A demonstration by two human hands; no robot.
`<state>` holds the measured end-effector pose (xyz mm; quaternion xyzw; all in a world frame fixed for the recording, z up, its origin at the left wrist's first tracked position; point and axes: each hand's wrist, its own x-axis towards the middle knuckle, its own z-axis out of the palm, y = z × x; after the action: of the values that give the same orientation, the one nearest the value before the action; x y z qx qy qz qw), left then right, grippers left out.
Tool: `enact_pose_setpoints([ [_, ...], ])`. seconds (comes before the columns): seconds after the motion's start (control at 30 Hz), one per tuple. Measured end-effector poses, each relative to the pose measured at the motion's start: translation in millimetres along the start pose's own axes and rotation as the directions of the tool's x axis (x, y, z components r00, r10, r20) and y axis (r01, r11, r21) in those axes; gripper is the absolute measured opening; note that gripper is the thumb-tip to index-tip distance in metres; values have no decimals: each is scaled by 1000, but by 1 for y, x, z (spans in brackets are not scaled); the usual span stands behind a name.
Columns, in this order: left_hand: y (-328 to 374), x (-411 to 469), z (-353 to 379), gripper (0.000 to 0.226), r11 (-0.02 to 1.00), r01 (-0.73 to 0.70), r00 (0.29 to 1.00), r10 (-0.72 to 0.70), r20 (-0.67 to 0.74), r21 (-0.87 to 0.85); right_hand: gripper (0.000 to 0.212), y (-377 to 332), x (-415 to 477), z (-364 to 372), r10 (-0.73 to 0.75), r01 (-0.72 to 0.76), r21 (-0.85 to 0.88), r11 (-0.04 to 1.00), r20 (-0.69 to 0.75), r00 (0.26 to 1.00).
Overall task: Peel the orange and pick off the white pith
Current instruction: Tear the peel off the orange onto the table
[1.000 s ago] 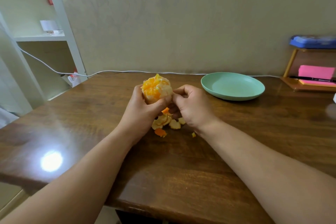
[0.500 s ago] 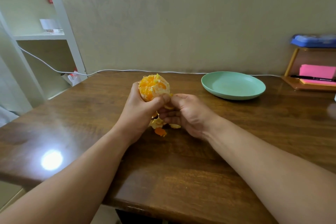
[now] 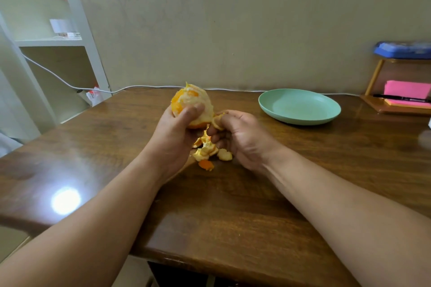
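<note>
A glossy brown wooden table [image 3: 233, 212] is seen, with a bright glare reflected on its left part. A small heap of peel pieces [image 3: 210, 154] — orange outside, pale inside — is laid near the middle. A pale green plate [image 3: 300, 120] is set toward the far right, well apart from the heap. A wooden stand [image 3: 396, 107] is placed at the right corner, and a white cable [image 3: 149, 87] is run along the back edge.

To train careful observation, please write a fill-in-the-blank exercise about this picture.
The left hand grips the ____.
The ____ hand pinches a peel strip.
Loose peel pieces lie on the ____.
The ____ plate stands empty.
Missing words: orange, right, table, green.
</note>
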<state>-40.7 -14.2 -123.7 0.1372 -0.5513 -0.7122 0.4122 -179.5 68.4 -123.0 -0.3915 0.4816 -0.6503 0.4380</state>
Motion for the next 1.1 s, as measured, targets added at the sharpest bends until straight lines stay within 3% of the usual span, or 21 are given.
enact_pose_setpoints([
  [0.1,6,-1,-2,31,981,111,994,-110,14,-160,18,0,0,-2,29,-32,65,997,44,999],
  [0.17,5,2,-7,38,974,130,991,-133,-8,-184,20,0,0,-4,29,-26,-64,998,34,999],
  [0.2,4,3,-8,41,975,139,989,-145,-23,-174,22,0,-1,-5,12,-10,-214,977,8,1000],
  [0.3,0,5,-8,40,976,171,981,-181,-65,-136,26,-1,-3,-6,-103,56,-632,773,-38,994],
  [0.43,0,4,-6,47,961,194,972,-215,-93,-197,46,-4,-3,-8,-270,123,-824,554,-38,962],
  [0.57,3,0,-2,45,925,243,967,-255,-6,-291,46,-2,-4,-6,-245,103,-756,646,-79,966],
  [0.7,0,4,-4,47,962,201,976,-212,-46,-183,36,1,2,-10,-245,105,-681,725,-112,963],
  [0.9,-5,6,-7,84,994,112,986,-109,-127,16,45,4,0,-7,-181,111,-555,824,-73,981],
  [1.03,-4,5,-6,53,993,119,991,-118,-68,15,39,3,3,-10,-196,111,-492,864,-124,973],
  [1.1,-1,5,-7,51,993,116,991,-118,-65,-36,37,2,5,-12,-195,107,-417,902,-174,965],
])
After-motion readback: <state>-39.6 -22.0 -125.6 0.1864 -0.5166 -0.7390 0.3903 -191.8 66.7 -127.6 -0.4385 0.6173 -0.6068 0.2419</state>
